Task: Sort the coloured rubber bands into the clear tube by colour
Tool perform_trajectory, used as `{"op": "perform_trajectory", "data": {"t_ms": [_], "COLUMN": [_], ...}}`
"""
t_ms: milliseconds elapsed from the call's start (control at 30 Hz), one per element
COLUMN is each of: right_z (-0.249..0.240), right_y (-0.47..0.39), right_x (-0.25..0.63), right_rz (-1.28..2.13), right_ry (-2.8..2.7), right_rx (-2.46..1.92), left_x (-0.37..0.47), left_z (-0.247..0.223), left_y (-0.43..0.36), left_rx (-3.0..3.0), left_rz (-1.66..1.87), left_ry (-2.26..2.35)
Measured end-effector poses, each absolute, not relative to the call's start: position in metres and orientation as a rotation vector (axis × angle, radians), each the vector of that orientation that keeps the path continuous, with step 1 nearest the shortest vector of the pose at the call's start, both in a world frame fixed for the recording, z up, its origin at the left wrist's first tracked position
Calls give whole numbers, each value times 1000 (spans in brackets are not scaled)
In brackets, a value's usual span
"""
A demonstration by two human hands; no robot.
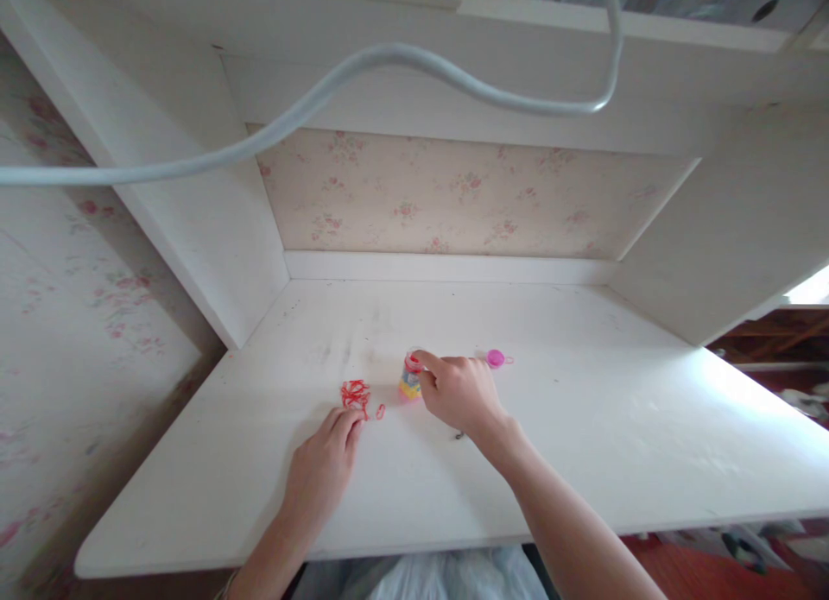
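Note:
A small pile of thin red loops [355, 394], maybe rubber bands or paper clips, lies on the white desk, with one single red loop [381, 411] just to its right. My left hand [325, 457] rests at the pile's near edge, its fingers pressed together against the loops. A small clear jar [410, 384] with a colourful label and yellow and pink low down stands upright right of the pile. Over its mouth is my right hand [461, 393], thumb and index finger brought together at the rim. Whatever those fingertips hold is too small to make out.
A round pink lid [496, 358] with a small tab lies behind my right hand. A small dark object [459, 435] sits under my right wrist. A white cable [401, 56] hangs across the top, below a shelf. White side panels [213, 229] flank the desk [583, 427].

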State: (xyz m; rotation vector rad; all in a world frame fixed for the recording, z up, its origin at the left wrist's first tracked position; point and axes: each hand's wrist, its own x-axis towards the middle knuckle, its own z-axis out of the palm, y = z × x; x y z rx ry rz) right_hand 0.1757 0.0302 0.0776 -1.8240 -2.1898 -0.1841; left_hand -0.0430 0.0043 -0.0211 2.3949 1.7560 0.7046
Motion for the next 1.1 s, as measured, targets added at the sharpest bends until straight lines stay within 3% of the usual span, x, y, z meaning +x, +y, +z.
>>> {"op": "perform_trajectory", "data": {"t_ms": [333,767,1100], "right_z": [61,-12,-10], "right_y": [24,-34,-43], "right_x": [185,196,200], "right_rz": [-152,555,580], "right_ry": [-1931,-1646,-1686], "right_rx": [-1548,-1450,-1372], "left_x": [-44,19,42], "left_z": [-14,73,71], "left_y": [7,40,58], "left_rx": [2217,2097,2169], "left_rz": [920,1203,1145], "left_ry": [1569,1329,1432]}}
